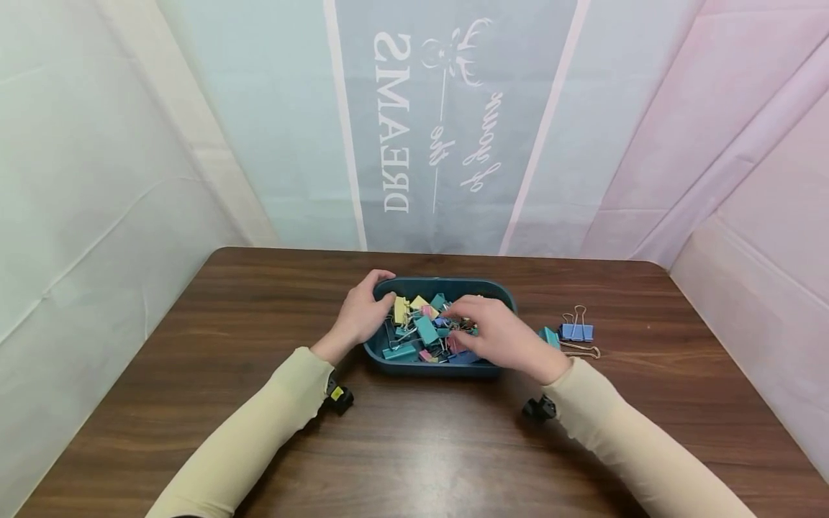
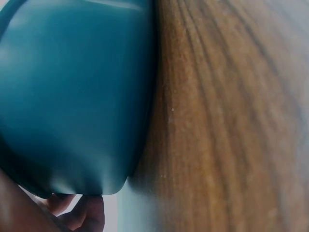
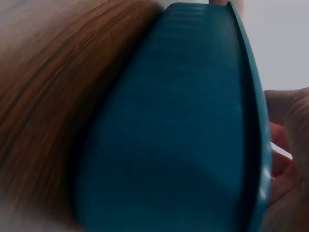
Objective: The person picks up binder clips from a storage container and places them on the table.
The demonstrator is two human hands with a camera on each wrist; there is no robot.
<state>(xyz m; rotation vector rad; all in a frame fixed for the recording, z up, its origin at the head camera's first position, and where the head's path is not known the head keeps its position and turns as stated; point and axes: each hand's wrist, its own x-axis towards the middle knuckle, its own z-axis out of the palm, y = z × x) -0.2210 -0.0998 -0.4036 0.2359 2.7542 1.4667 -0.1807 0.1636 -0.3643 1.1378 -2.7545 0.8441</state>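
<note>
A dark teal oblong bin (image 1: pixel 434 369) stands on the table, filled with binder clips in teal, yellow, pink and blue. My left hand (image 1: pixel 363 311) holds the bin's left end, thumb over the rim and fingers round the outside; some of those fingers (image 2: pixel 91 212) show past the bin's wall in the left wrist view. Over the right half of the bin, my right hand (image 1: pixel 501 334) reaches down among the clips with thumb and forefinger apart. A teal binder clip (image 1: pixel 426 330) lies just left of its fingertips. The bin's side hides most of the right fingers in the right wrist view.
Right of the bin, a blue binder clip (image 1: pixel 576 332) sits on the wooden table (image 1: pixel 427 446). Beside it lies a teal binder clip (image 1: pixel 549 337) with gold handles, partly behind my right wrist. A printed cloth (image 1: pixel 440 144) hangs behind the table's far edge.
</note>
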